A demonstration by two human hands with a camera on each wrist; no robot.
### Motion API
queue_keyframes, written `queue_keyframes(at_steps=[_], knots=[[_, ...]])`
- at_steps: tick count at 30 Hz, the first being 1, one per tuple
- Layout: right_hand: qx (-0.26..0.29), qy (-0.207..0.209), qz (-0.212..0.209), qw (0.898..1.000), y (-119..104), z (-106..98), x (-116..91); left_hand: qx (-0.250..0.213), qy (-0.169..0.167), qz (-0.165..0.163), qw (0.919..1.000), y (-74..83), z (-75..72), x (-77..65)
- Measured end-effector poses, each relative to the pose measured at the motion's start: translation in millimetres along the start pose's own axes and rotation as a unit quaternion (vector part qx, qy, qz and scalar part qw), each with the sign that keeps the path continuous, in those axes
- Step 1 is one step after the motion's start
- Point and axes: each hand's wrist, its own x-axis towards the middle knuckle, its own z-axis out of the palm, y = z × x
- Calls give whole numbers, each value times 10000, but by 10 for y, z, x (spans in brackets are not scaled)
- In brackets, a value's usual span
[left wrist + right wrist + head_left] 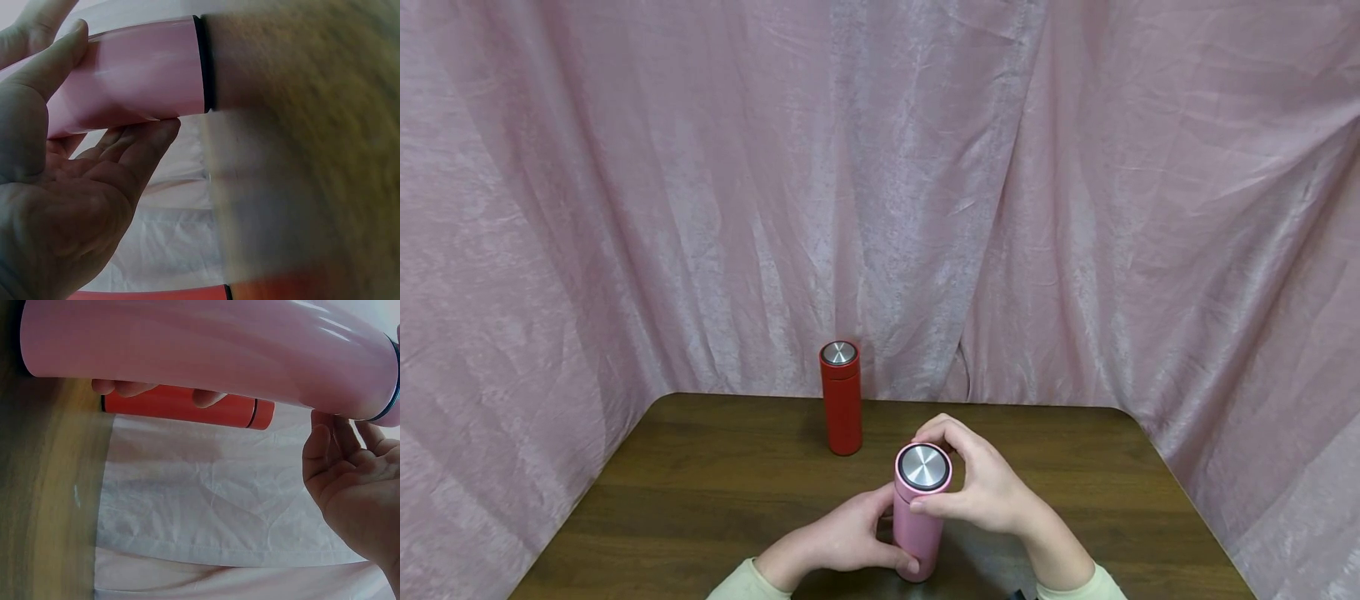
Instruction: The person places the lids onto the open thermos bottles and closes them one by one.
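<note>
A pink thermos flask [917,533] stands upright near the front of the table, its lid [924,466] topped with a round silver disc. My left hand [857,529] grips the lower body from the left, thumb across the front and fingers behind. Around the lid from the right, my right hand [988,483] curls with its thumb in front and fingers at the back. The left wrist view shows the flask's dark base ring [205,62] close to the wood. In the right wrist view, left fingertips [209,398] show beneath the pink body.
Farther back, left of the pink flask, a red thermos flask [843,412] stands upright with a similar silver-topped lid. The dark wooden table [715,467] has rounded back corners. Pink curtains [737,208] hang behind it and along both sides.
</note>
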Motion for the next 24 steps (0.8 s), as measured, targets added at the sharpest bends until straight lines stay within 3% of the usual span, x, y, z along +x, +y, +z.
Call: queue_keyframes(at_steps=[24], knots=[[-360, 145, 308, 9988, -77, 29, -18, -30, -11, 35, 10000, 10, 13, 3]])
